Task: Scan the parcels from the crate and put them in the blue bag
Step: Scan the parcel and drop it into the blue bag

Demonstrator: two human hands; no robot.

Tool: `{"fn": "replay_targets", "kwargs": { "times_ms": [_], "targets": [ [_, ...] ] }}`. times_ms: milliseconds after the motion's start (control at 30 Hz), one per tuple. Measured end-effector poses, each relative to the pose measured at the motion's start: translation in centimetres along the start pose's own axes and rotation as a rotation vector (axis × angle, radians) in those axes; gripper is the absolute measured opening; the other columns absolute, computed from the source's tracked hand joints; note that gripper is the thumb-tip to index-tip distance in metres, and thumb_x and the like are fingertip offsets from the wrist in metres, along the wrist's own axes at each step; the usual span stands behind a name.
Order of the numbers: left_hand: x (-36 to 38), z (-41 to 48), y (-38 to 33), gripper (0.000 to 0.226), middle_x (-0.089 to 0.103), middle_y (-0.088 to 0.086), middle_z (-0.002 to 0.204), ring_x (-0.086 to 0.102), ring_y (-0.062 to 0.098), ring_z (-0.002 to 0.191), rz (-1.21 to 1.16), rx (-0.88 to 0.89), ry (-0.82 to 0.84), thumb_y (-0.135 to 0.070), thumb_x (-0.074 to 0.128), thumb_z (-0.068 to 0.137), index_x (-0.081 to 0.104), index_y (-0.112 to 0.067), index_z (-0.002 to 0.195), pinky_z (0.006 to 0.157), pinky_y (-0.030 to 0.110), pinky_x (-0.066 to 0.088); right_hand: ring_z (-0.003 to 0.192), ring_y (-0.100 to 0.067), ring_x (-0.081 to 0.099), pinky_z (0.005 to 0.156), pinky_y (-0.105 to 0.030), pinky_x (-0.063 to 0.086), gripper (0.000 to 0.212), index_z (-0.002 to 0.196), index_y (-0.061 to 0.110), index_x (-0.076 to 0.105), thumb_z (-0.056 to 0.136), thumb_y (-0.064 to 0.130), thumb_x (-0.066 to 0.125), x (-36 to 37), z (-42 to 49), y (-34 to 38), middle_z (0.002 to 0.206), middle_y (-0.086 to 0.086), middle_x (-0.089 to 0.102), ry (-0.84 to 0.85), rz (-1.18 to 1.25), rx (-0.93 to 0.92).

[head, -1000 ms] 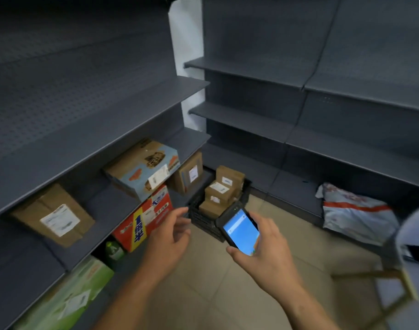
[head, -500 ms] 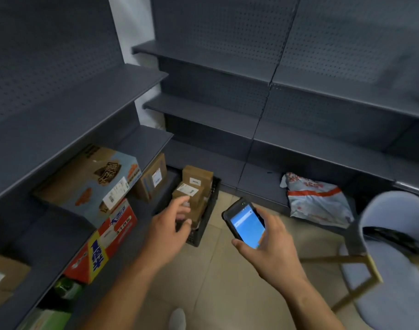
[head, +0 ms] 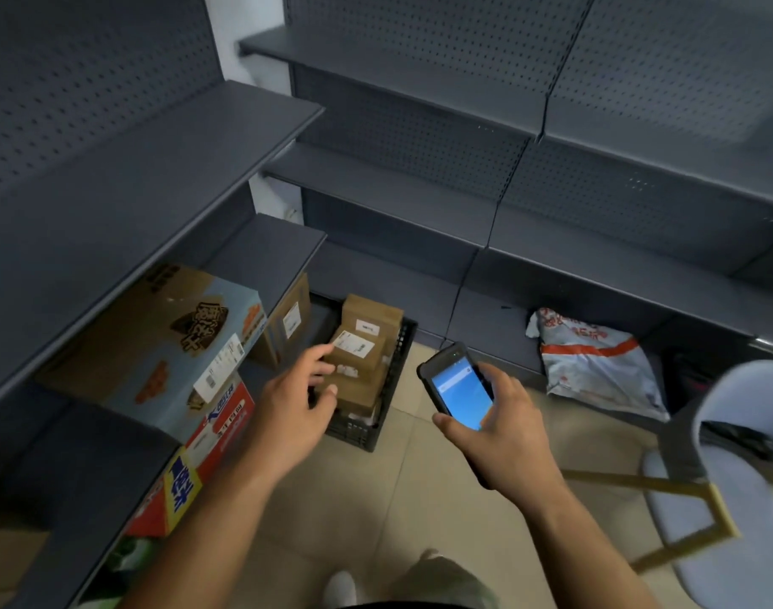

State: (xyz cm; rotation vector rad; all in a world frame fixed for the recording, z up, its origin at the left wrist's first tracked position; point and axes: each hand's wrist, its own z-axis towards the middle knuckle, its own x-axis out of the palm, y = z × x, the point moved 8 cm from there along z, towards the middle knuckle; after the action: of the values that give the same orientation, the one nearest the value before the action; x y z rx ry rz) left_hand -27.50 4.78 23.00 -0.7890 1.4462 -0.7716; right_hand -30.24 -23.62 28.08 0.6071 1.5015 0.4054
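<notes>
A black plastic crate (head: 393,367) stands on the floor in the corner between the shelves, with brown cardboard parcels (head: 358,351) stacked in it, white labels facing up. My left hand (head: 299,400) reaches over the crate with fingers spread, its fingertips at the edge of the top parcel, holding nothing. My right hand (head: 494,426) grips a black handheld scanner (head: 457,382) with a lit blue screen, right of the crate. No blue bag is in view.
Dark grey shelving runs along the left and back. Large printed cartons (head: 156,345) sit on the low left shelf. A white and red mail bag (head: 595,360) lies on the bottom back shelf. A pale chair (head: 736,468) with gold legs stands at the right.
The view has swung right and closer to the crate. My left hand has stretched forward to the top parcel. The scanner stays in my right hand.
</notes>
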Motion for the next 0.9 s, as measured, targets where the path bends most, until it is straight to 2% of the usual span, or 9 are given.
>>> {"fn": "replay_targets", "kwargs": {
  "times_ms": [100, 367, 467, 600, 733, 833, 900],
  "targets": [
    [0.5, 1.9, 0.5, 0.056, 0.062, -0.018, 0.128, 0.058, -0.001, 0.118, -0.002, -0.022, 0.014, -0.018, 0.065, 0.098, 0.045, -0.042, 0.144, 0.101, 0.035, 0.053, 0.109, -0.005, 0.047, 0.084, -0.021, 0.04, 0.09, 0.142, 0.032, 0.038, 0.066, 0.064, 0.075, 0.6, 2.4, -0.4, 0.129, 0.012, 0.051, 0.013, 0.003, 0.022],
    [3.5, 10.0, -0.3, 0.053, 0.063, -0.019, 0.125, 0.058, 0.001, 0.118, 0.033, -0.043, 0.024, -0.017, 0.064, 0.098, 0.048, -0.039, 0.143, 0.104, 0.035, 0.051, 0.11, -0.005, 0.045, 0.08, -0.017, 0.037, 0.089, 0.142, 0.03, 0.04, 0.067, 0.059, 0.078, 0.6, 11.1, -2.2, 0.131, 0.009, 0.053, 0.045, 0.023, 0.025],
    [5.3, 14.0, -1.4, 0.052, 0.062, -0.024, 0.121, 0.059, -0.005, 0.115, 0.048, -0.056, 0.028, -0.019, 0.065, 0.097, 0.048, -0.042, 0.141, 0.102, 0.03, 0.051, 0.111, -0.007, 0.047, 0.077, -0.016, 0.037, 0.089, 0.142, 0.03, 0.039, 0.068, 0.06, 0.078, 0.2, 15.4, -3.4, 0.13, 0.009, 0.053, 0.067, 0.027, 0.02],
    [8.0, 18.7, -3.2, 0.056, 0.062, -0.025, 0.124, 0.058, -0.006, 0.116, 0.08, -0.097, 0.066, -0.022, 0.066, 0.096, 0.043, -0.052, 0.138, 0.096, 0.023, 0.05, 0.103, -0.004, 0.044, 0.067, -0.007, 0.03, 0.088, 0.141, 0.032, 0.04, 0.067, 0.061, 0.078, -0.6, 21.1, -4.7, 0.125, 0.01, 0.053, 0.091, 0.056, 0.006],
    [10.2, 23.4, -3.7, 0.059, 0.06, -0.026, 0.122, 0.058, -0.007, 0.114, 0.102, -0.157, 0.056, -0.02, 0.066, 0.097, 0.04, -0.045, 0.143, 0.091, 0.017, 0.05, 0.098, -0.004, 0.045, 0.064, -0.006, 0.028, 0.087, 0.139, 0.032, 0.043, 0.066, 0.063, 0.078, -0.6, 26.9, -7.0, 0.119, 0.012, 0.053, 0.136, 0.072, -0.013],
    [12.0, 25.7, -3.8, 0.059, 0.06, -0.025, 0.12, 0.058, -0.008, 0.111, 0.092, -0.212, 0.058, -0.018, 0.066, 0.097, 0.042, -0.042, 0.146, 0.091, 0.02, 0.052, 0.1, -0.004, 0.043, 0.063, -0.006, 0.028, 0.088, 0.14, 0.033, 0.041, 0.066, 0.063, 0.078, 0.5, 30.6, -9.0, 0.126, 0.009, 0.054, 0.197, 0.056, 0.019],
    [12.9, 27.0, -3.7, 0.059, 0.062, -0.024, 0.118, 0.059, -0.01, 0.11, 0.074, -0.232, 0.044, -0.016, 0.065, 0.097, 0.043, -0.048, 0.142, 0.09, 0.018, 0.051, 0.101, -0.003, 0.041, 0.063, -0.005, 0.026, 0.089, 0.141, 0.033, 0.04, 0.066, 0.063, 0.078, 1.5, 32.6, -10.0, 0.13, 0.009, 0.053, 0.232, 0.046, 0.034]
  ]
}}
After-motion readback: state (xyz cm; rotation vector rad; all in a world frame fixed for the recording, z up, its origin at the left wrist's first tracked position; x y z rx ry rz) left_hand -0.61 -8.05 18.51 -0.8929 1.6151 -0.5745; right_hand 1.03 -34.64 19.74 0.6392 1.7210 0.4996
